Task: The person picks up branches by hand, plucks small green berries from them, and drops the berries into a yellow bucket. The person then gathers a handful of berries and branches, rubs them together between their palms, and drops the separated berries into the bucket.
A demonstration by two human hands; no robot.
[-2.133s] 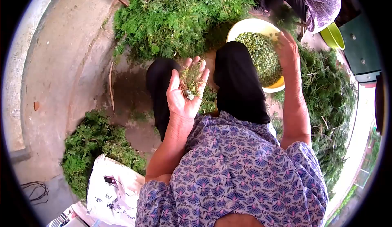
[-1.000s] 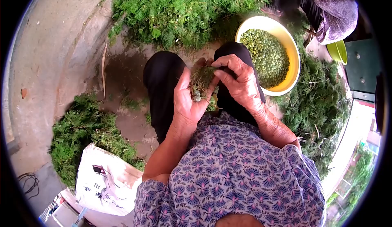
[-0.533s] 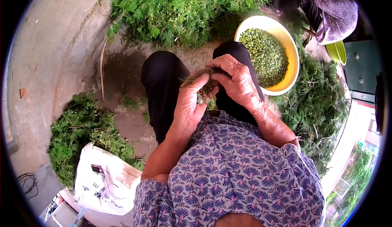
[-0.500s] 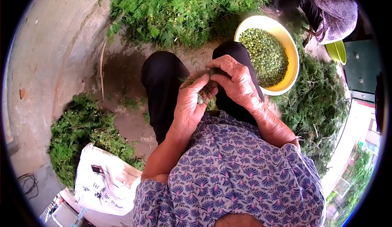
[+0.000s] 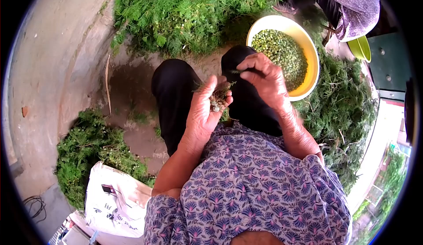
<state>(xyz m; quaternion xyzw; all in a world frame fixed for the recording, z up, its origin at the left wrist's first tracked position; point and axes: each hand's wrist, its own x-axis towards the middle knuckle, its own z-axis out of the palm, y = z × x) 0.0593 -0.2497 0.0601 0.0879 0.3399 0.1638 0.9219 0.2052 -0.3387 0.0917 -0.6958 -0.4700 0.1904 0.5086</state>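
Observation:
My left hand (image 5: 206, 106) is curled round a small clump of dry twigs and green bits (image 5: 218, 98), palm up above my lap. To its right, my right hand (image 5: 263, 78) pinches a small green sprig (image 5: 236, 72) between thumb and forefinger, apart from the left hand. Just beyond the right hand stands a yellow basin (image 5: 312, 64) holding many small round green berries (image 5: 282, 53).
Leafy green branches are heaped at the top (image 5: 176, 16), at the right (image 5: 339, 104) and at the lower left (image 5: 83, 152). A white sack (image 5: 119, 201) lies lower left. Another person (image 5: 352, 7) sits upper right, near a green basin (image 5: 360, 48).
My right hand has drawn away from the left toward the right, with a sprig between its fingers. The clump in my left hand now shows more fully. The view has shifted slightly.

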